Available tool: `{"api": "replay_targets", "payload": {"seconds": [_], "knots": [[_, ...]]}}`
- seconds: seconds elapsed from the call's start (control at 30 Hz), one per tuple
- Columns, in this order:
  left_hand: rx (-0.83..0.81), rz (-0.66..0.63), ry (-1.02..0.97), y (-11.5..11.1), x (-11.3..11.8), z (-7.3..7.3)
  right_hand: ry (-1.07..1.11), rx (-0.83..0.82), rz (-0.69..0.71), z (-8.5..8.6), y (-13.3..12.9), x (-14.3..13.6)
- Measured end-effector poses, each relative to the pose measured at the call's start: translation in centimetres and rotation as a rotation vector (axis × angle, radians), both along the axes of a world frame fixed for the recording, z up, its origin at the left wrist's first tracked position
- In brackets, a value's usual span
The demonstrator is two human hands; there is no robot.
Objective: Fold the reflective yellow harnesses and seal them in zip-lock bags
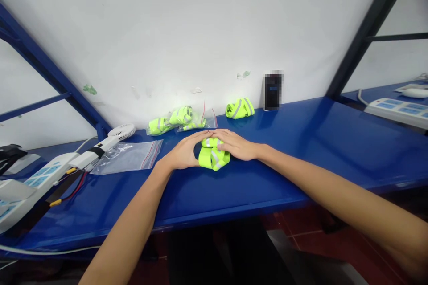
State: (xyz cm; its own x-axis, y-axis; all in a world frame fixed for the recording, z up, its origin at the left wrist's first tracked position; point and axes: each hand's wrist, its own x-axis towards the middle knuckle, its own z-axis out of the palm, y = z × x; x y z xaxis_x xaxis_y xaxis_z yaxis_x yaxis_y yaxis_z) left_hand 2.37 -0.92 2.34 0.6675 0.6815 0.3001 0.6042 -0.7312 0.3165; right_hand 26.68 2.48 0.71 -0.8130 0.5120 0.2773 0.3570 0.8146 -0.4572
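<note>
A folded neon-yellow reflective strap (215, 159) with silver-grey stripes lies on the blue table in front of me. My left hand (186, 149) curves round its left and far side, thumb and fingers bent. From the right, my right hand (235, 144) closes over its top and right side, fingertips meeting those of my left hand at the far edge. Part of the strap is hidden under the fingers. Beyond my hands, another rolled reflective strap (240, 108) rests near the wall. Bagged reflective straps (181, 116) lie in clear plastic left of it.
An opened clear zip bag (133, 156) lies on the left of the blue table (267, 187). A white handheld fan (110, 142), wires and a power strip (47, 176) are farther left. A dark, blurred-out object (272, 92) leans against the wall. Another power strip (401, 110) is at right.
</note>
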Motion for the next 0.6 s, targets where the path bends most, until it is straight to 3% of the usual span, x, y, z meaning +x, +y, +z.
{"api": "replay_targets", "payload": {"seconds": [0.3, 0.6], "knots": [[0.077, 0.078, -0.028, 0.2, 0.3, -0.8, -0.038, 0.125, 0.032, -1.0, 0.7, 0.0], [0.039, 0.087, -0.118, 0.9, 0.3, -1.9, -0.038, 0.097, 0.010, -0.9, 0.5, -0.1]]}}
